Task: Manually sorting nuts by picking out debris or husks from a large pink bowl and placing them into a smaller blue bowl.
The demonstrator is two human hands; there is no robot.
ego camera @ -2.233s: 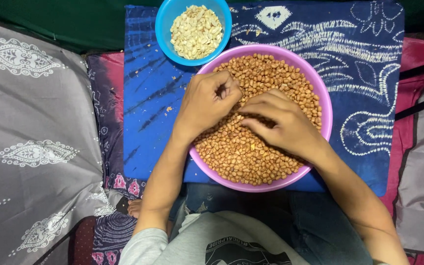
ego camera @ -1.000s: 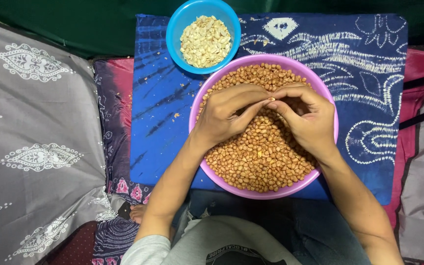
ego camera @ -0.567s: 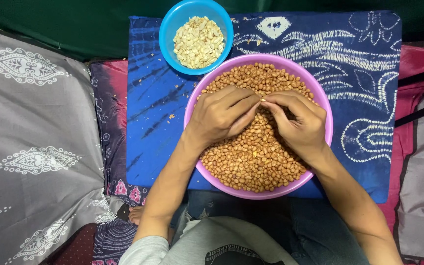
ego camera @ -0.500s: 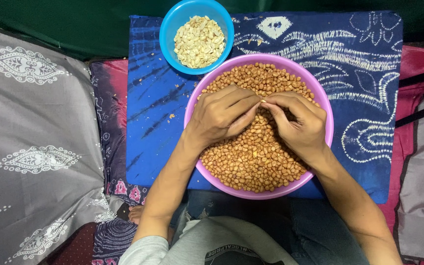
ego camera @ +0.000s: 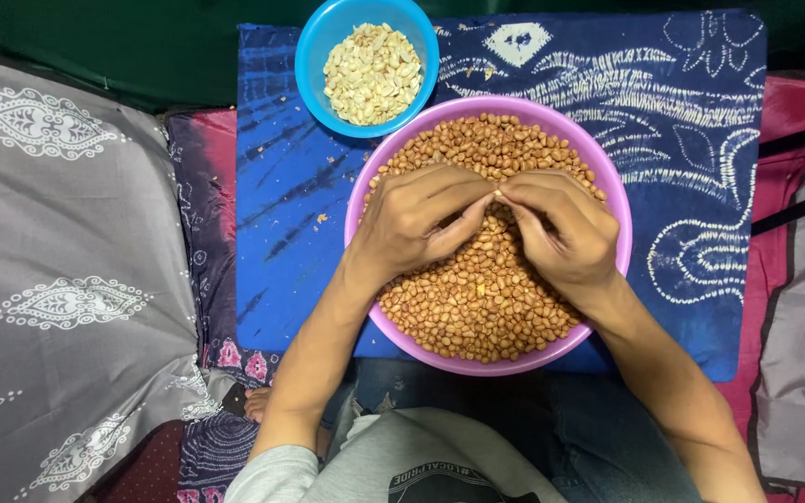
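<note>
Both hands have stayed put: the left hand (ego camera: pixel 416 224) and right hand (ego camera: pixel 566 233) still pinch one pale peanut (ego camera: pixel 497 195) together over the pink bowl (ego camera: pixel 607 182) of brown peanuts (ego camera: pixel 477 298). The peeling goes on. The blue bowl (ego camera: pixel 314 42) of peeled peanuts (ego camera: pixel 370 73) sits at the cloth's (ego camera: pixel 281 205) top edge.

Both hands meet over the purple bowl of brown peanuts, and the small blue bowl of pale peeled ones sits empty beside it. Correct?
Not quite. The blue bowl is not empty: the head view shows it heaped with pale peeled peanuts. The rest holds: left hand and right hand meet fingertip to fingertip over the purple bowl of brown peanuts.
</note>
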